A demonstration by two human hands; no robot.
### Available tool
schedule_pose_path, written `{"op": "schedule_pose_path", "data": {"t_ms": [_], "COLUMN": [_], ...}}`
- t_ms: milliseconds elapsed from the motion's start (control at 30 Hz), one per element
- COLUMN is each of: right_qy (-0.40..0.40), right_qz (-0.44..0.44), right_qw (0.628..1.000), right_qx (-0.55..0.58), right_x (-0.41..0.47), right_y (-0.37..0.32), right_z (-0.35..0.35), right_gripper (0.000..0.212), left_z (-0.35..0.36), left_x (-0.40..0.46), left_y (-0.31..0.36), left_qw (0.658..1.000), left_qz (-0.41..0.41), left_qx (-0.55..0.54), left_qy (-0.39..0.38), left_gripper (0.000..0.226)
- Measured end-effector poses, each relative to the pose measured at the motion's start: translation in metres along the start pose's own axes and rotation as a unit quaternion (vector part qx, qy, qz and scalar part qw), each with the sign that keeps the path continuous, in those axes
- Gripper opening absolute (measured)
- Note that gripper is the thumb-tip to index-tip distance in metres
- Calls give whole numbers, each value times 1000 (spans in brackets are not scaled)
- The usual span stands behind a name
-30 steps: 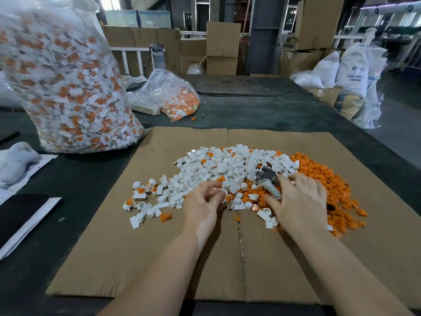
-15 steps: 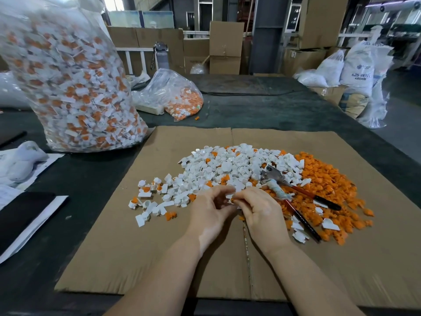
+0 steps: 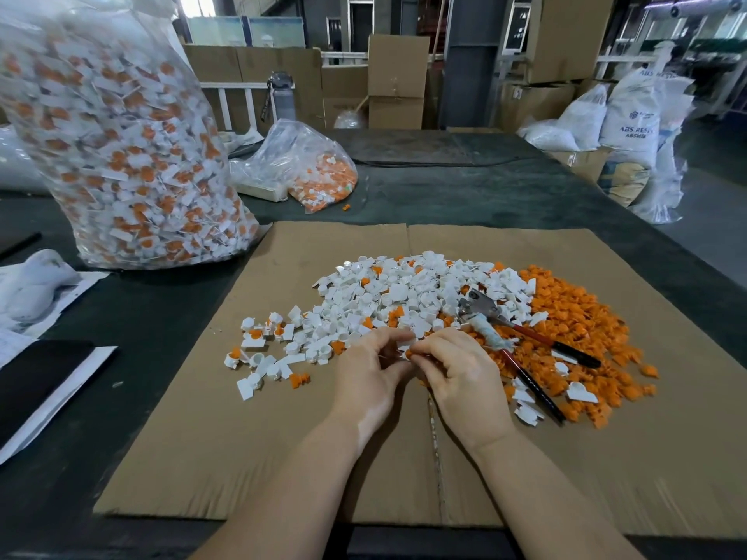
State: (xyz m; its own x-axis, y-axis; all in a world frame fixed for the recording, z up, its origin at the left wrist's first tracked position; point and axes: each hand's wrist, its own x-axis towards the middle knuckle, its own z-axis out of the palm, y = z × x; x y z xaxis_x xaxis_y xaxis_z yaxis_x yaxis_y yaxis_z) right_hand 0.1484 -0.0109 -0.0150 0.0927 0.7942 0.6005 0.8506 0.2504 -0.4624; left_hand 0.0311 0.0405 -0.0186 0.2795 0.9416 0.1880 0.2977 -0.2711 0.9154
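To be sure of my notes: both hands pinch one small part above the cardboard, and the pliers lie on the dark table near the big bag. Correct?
Not quite. The head view shows the pliers lying on the pile on the cardboard, right of the hands. The left hand and right hand do pinch one small part.

Pliers (image 3: 490, 334) crowd right (left seemingly free)

Warehouse hall: stacked cardboard boxes (image 3: 398, 74), white sacks (image 3: 630, 119), grey pillar (image 3: 471, 54), daylit windows (image 3: 246, 32) behind dark table (image 3: 444, 187).
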Motion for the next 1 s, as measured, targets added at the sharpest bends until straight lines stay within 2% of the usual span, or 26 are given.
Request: {"op": "schedule_pose_path", "data": {"t_ms": [367, 633, 833, 1000], "right_qy": [37, 13, 25, 28], "right_qz": [14, 4, -2, -9], "right_qw": [999, 1000, 1000, 1000], "right_qx": [7, -5, -5, -7], "right_x": [0, 0, 0, -1], "right_y": [2, 1, 3, 4], "right_z": [1, 1, 2, 4], "right_gripper": [13, 3, 2, 6], "left_z": [0, 1, -12, -57], "left_x": [1, -1, -1, 16], "left_y": [-2, 0, 2, -1], "left_qw": [1000, 1000, 997, 981], "left_qz": [-7, 3, 21, 9], "left_qx": [-6, 18, 53, 90], "left_qy": [-3, -8, 50, 169], "left_gripper": [31, 31, 25, 16]}}
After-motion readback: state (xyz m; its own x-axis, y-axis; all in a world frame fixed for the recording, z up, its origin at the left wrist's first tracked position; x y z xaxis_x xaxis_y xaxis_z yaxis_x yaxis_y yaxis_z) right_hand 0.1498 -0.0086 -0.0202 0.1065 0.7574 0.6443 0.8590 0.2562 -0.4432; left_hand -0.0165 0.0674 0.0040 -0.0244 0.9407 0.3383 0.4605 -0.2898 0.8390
